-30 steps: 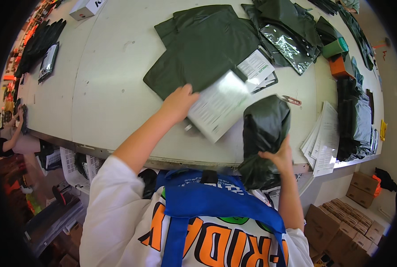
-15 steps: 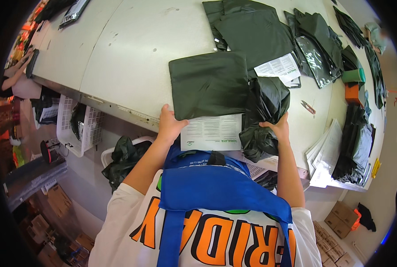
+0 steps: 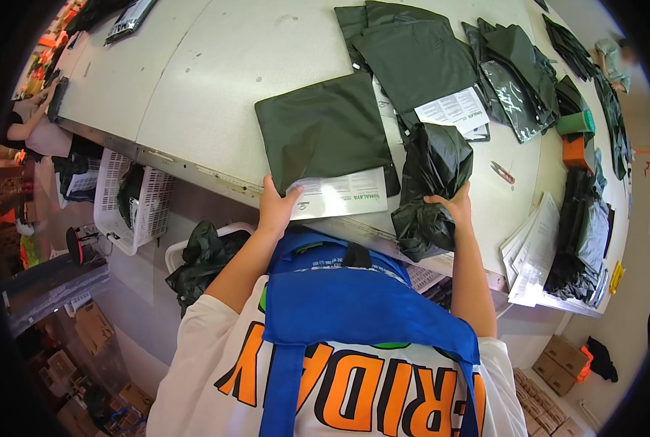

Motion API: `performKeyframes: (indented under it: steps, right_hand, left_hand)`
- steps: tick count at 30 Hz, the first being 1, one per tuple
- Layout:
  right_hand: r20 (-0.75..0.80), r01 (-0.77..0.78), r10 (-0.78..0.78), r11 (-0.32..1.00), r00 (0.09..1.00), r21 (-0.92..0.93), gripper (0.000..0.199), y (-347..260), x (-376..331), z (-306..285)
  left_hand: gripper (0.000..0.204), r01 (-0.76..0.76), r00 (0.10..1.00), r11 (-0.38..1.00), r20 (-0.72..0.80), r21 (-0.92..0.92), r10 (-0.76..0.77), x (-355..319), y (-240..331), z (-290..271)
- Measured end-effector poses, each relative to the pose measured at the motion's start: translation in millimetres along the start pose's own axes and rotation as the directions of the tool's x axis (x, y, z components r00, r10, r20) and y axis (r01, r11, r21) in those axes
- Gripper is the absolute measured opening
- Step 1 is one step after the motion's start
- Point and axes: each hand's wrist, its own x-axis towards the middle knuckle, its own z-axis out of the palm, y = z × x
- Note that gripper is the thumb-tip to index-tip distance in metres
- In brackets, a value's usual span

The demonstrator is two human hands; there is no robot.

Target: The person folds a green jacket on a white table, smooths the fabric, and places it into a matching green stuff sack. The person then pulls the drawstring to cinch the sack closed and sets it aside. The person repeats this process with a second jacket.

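Note:
My left hand (image 3: 275,210) grips the lower left corner of a white printed sheet (image 3: 343,195), with the thumb on top. Over the sheet's far part lies a flat, dark green folded piece (image 3: 321,127), which looks like cloth. Crumpled black plastic (image 3: 434,164) bunches up just right of this piece, and my right hand (image 3: 452,210) is closed on its near right side. Some fingers of both hands are hidden. Beyond, a stack of similar dark folded pieces (image 3: 416,62) lies with another printed sheet (image 3: 452,111) on its near edge.
Thread snips (image 3: 502,172) lie right of the plastic on the white table (image 3: 216,95). Further right are papers (image 3: 532,251), packed dark bundles (image 3: 576,247) and a green roll (image 3: 576,123). White baskets (image 3: 150,211) stand below the table's left edge. Other people work at both sides.
The folded piece and its sheet have shifted left and slightly away from me, turning a little, and now sit apart from the plastic. My right hand stays almost in place.

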Motion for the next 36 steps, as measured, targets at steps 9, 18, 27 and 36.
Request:
performKeyframes:
  steps: [9, 18, 27, 36]
  right_hand:
    - [0.006, 0.010, -0.010, 1.000, 1.000, 0.010, 0.094, 1.0, -4.9, -1.5]
    - [0.547, 0.726, -0.530, 0.646, 0.648, -0.234, 0.083, -90.8, -45.4, -27.5]
    - [0.498, 0.615, -0.435, 0.736, 0.750, -0.284, 0.091, -111.6, -32.5, 30.9]
    - [0.196, 0.328, -0.279, 0.894, 0.940, -0.304, 0.095, -86.4, -25.3, 26.9]
  left_hand:
    - [0.060, -0.634, 0.656, 0.203, 0.381, 0.746, 0.651, 1.8, 38.1, 19.1]
    - [0.030, -0.849, 0.411, -0.052, 0.719, 0.526, 0.560, 51.1, 74.0, 0.9]
    - [0.031, -0.958, 0.216, -0.004, 0.730, 0.287, 0.648, 19.7, 143.7, 5.3]
    - [0.033, -0.904, 0.304, 0.011, 0.625, 0.427, 0.719, -48.2, 125.8, 56.0]
